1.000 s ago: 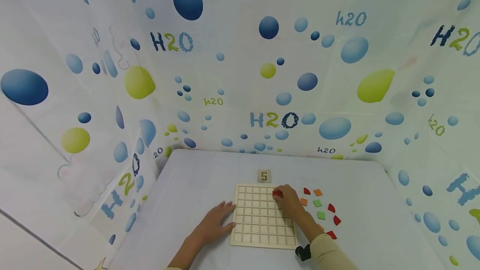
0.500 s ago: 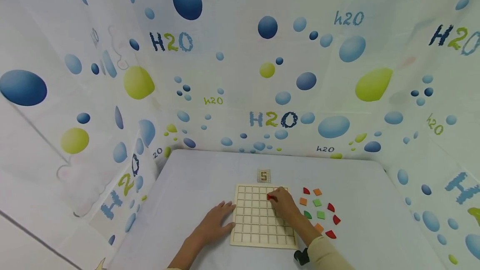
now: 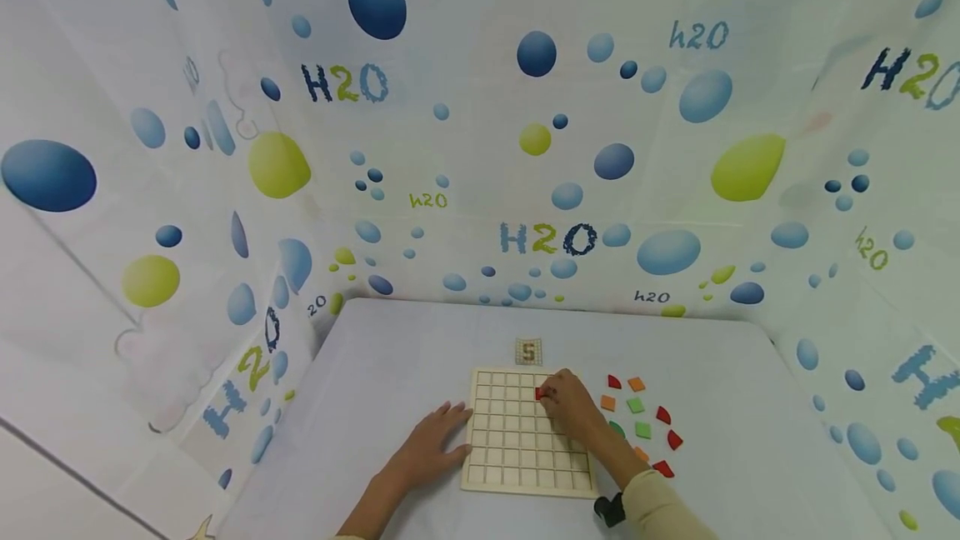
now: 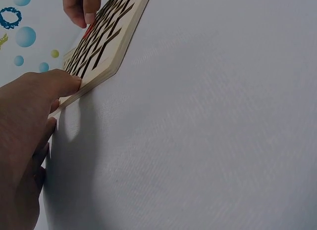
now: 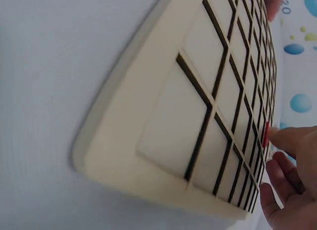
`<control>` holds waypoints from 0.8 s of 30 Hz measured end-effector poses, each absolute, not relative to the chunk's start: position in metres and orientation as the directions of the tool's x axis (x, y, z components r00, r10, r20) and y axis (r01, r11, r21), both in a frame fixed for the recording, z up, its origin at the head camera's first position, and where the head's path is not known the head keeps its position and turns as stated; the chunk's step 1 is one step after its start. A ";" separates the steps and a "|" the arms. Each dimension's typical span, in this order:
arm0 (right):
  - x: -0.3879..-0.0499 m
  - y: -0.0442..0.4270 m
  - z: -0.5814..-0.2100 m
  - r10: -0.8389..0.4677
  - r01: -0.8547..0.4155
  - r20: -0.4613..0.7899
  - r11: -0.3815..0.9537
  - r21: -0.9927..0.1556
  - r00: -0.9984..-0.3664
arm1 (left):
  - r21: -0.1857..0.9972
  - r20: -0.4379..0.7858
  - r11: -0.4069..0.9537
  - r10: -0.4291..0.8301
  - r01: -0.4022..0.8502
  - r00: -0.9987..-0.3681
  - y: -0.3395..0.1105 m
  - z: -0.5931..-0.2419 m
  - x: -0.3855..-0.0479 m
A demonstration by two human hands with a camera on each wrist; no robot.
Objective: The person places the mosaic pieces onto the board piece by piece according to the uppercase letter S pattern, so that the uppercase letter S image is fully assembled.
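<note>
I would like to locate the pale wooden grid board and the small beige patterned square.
Pale wooden grid board (image 3: 513, 437): head view, a middle cell.
Small beige patterned square (image 3: 528, 352): head view, its centre.

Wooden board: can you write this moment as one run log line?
right hand: touching red piece on wooden board | left hand: touching board's left edge | loose pieces: right of board
</note>
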State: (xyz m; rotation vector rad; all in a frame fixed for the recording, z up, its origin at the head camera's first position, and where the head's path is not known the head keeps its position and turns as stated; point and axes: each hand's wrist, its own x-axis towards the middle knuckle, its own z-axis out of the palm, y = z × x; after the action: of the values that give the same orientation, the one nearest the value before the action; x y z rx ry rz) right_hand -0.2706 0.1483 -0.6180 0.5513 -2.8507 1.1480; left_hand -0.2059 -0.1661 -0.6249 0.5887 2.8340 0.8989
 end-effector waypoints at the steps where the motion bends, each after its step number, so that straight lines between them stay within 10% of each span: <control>1: -0.271 0.152 -0.616 -0.304 -0.314 0.141 0.658 -0.685 -0.942 | 0.578 0.011 0.747 0.395 0.329 -0.919 -0.166 -0.625 -0.206; 11: -0.281 0.230 -0.601 -0.074 -0.180 0.187 0.736 -0.653 -0.980 | 0.558 -0.014 0.768 0.387 0.314 -0.922 -0.167 -0.634 -0.209; 24: -0.279 0.281 -0.599 0.048 0.076 -0.064 0.814 -0.576 -0.997 | 0.571 -0.003 0.758 0.385 0.314 -0.923 -0.166 -0.639 -0.208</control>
State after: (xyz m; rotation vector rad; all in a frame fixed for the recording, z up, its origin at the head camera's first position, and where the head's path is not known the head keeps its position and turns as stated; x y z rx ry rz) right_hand -0.2794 0.2806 -0.5993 -0.1037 -3.0362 0.9672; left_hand -0.2082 -0.1664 -0.6390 0.5652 2.8318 0.8870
